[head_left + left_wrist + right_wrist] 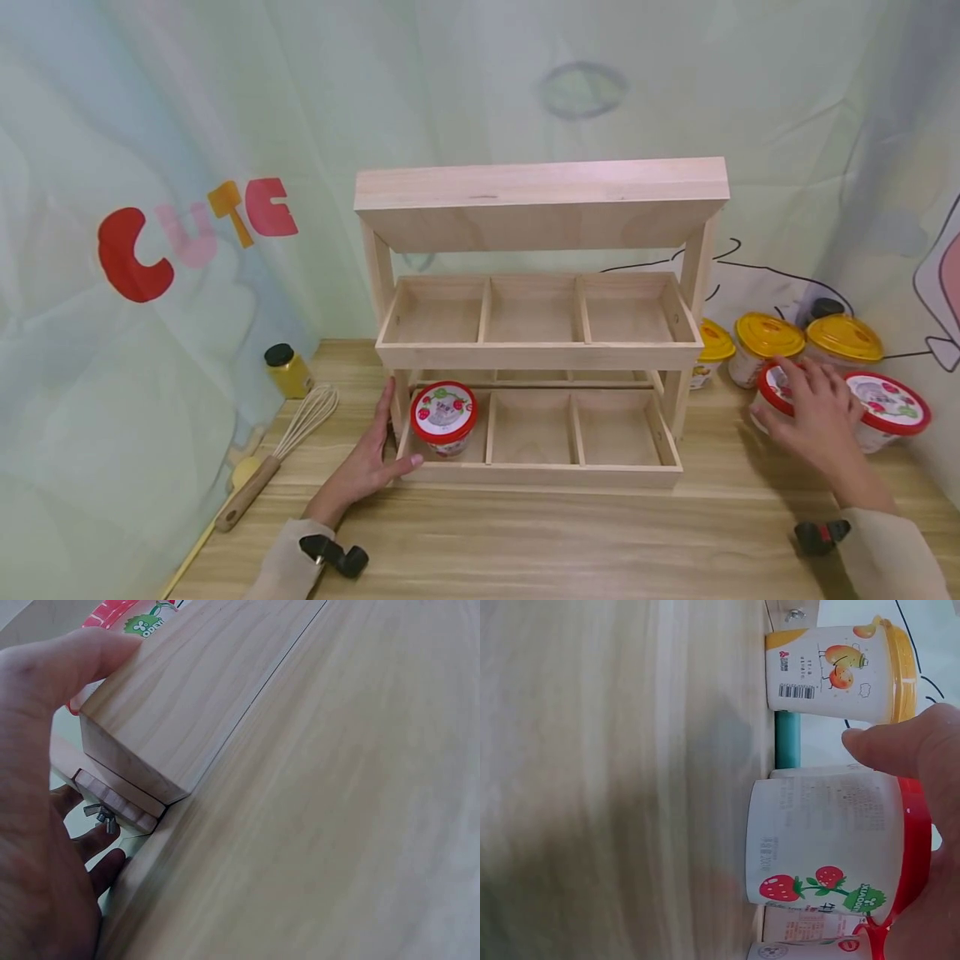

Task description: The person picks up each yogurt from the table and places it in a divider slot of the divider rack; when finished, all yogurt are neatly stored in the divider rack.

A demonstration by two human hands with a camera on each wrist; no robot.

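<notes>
A two-tier wooden display rack [536, 358] with divided trays stands on the table. At its lower left corner my left hand [363, 467] grips it, thumb on the tray's front and fingers behind the side. A red-lidded strawberry tub [444, 417] sits in the lower tray's left compartment. On the right, my right hand [821, 412] is over another red-lidded tub [825, 840], fingers across its lid. In the right wrist view the thumb [889, 746] stands apart from the tub's side; the other fingers are mostly hidden. Beside it is a further red-lidded tub [888, 408].
Yellow-lidded tubs [768, 337] stand behind the red-lidded ones, near a dark-capped jar [827, 308]. On the left are a yellow jar with a black cap [288, 371] and a whisk [277, 458]. A printed curtain [480, 83] hangs behind.
</notes>
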